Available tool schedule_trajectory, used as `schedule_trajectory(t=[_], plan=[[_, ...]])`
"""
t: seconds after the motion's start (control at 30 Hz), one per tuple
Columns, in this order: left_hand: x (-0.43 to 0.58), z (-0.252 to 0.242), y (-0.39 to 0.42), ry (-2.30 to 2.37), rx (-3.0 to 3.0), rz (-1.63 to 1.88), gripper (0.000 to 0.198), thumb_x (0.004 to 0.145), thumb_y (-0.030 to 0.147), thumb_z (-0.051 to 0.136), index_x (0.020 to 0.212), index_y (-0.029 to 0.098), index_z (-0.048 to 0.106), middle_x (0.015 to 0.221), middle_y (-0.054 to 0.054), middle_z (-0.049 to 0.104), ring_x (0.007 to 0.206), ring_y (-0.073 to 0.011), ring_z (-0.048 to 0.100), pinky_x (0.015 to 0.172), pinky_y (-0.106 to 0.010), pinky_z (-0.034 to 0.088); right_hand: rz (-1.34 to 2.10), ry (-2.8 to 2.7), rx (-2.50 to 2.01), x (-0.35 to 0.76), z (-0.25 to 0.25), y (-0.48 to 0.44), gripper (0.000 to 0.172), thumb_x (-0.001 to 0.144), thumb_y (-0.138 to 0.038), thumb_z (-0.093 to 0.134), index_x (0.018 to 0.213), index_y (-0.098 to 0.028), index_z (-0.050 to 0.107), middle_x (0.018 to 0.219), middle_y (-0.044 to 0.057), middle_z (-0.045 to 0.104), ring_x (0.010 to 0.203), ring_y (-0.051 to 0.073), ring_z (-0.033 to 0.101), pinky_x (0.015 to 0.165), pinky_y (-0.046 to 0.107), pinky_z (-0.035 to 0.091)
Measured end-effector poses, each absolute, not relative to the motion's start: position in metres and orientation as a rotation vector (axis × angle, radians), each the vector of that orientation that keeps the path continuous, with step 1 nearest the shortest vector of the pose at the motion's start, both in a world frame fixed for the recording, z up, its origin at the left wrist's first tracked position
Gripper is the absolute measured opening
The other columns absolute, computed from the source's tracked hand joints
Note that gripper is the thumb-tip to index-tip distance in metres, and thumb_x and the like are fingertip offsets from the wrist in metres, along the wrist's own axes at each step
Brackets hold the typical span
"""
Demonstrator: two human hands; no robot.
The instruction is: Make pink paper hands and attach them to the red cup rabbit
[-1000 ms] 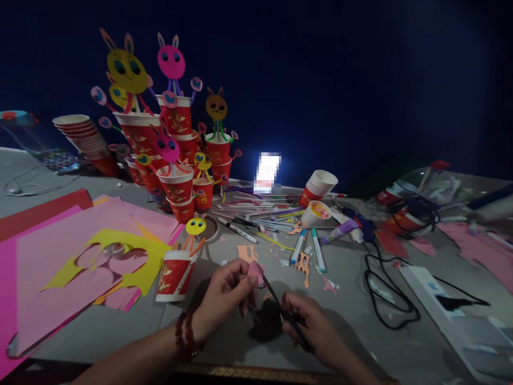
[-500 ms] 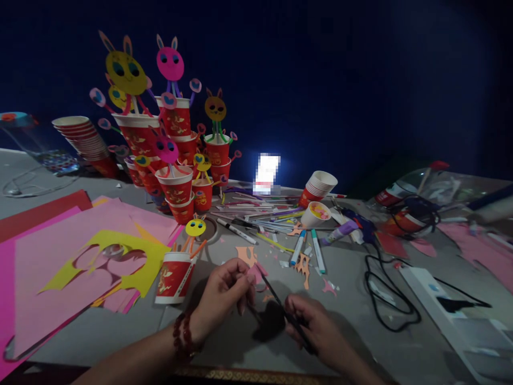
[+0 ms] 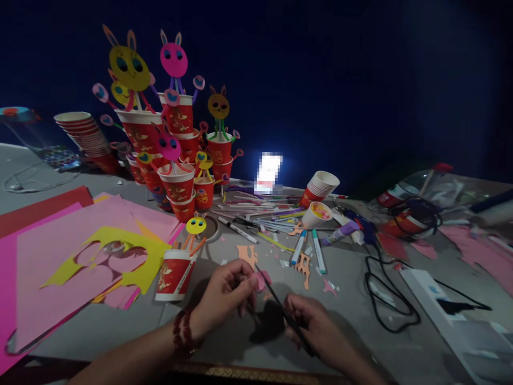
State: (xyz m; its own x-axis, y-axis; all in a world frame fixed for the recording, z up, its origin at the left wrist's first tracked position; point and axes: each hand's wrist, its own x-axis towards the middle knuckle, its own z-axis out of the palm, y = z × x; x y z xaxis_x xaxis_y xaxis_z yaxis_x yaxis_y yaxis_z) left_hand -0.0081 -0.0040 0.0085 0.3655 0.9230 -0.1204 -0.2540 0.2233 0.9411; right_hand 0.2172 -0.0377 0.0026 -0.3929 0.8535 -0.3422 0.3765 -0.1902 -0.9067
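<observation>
My left hand [image 3: 230, 291], with a bracelet of dark red beads at its wrist, pinches a small pink paper piece [image 3: 260, 280] between thumb and fingers. My right hand [image 3: 308, 321] is closed around black-handled scissors [image 3: 274, 297], seen nearly edge-on. Their thin blades cross the pink paper just beyond my left fingertips. Orange paper offcuts [image 3: 246, 254] lie on the table behind the hands. Left of my left hand stands a red and white paper cup [image 3: 174, 275] with a yellow paper rabbit face [image 3: 196, 224] rising from it.
Stacked rabbit cups [image 3: 176, 182] stand at the back left, near coloured paper sheets [image 3: 52, 256]. Markers [image 3: 318, 251], thin sticks and a cup of scraps [image 3: 316, 214] lie beyond my hands. A black cord [image 3: 366, 289] loops at right. A lit screen [image 3: 268, 172] glows behind.
The pink paper has turned and shifted slightly right in my left fingers, now showing on both sides of the blades. My right hand stays almost in place.
</observation>
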Motion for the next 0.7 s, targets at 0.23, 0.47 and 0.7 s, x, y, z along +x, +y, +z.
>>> schedule_trajectory(t=[0.23,0.47,0.7], plan=[[-0.0072,0.0082,-0.0043,0.838,1.020,0.937,0.044,0.082,0.058,0.068,0.077,0.016,0.055,0.052,0.002,0.061,0.035,-0.0044,0.045,0.036,-0.014,0.033,1.588,-1.720,-1.393,0.2197,0.0037,-0.0357,0.051,0.076,-0.060,0.070,0.064,-0.024,0.037,0.057,-0.007,0.039,0.051,0.010,0.037,0.046,0.021,0.032],[-0.0073,0.0081,-0.0028,0.874,1.008,0.968,0.046,0.080,0.060,0.070,0.076,0.017,0.054,0.052,0.002,0.061,0.034,-0.0044,0.043,0.036,-0.014,0.032,1.597,-1.701,-1.376,0.2217,-0.0016,-0.0376,0.055,0.076,-0.068,0.068,0.065,-0.024,0.037,0.055,-0.009,0.037,0.046,0.008,0.036,0.043,0.020,0.030],[-0.0072,0.0078,-0.0020,0.867,1.006,0.992,0.045,0.081,0.059,0.069,0.075,0.017,0.054,0.052,0.002,0.061,0.034,-0.0047,0.043,0.037,-0.015,0.032,1.579,-1.719,-1.384,0.2218,0.0007,-0.0387,0.059,0.075,-0.076,0.063,0.064,-0.024,0.037,0.054,-0.009,0.037,0.046,0.008,0.035,0.043,0.020,0.031]])
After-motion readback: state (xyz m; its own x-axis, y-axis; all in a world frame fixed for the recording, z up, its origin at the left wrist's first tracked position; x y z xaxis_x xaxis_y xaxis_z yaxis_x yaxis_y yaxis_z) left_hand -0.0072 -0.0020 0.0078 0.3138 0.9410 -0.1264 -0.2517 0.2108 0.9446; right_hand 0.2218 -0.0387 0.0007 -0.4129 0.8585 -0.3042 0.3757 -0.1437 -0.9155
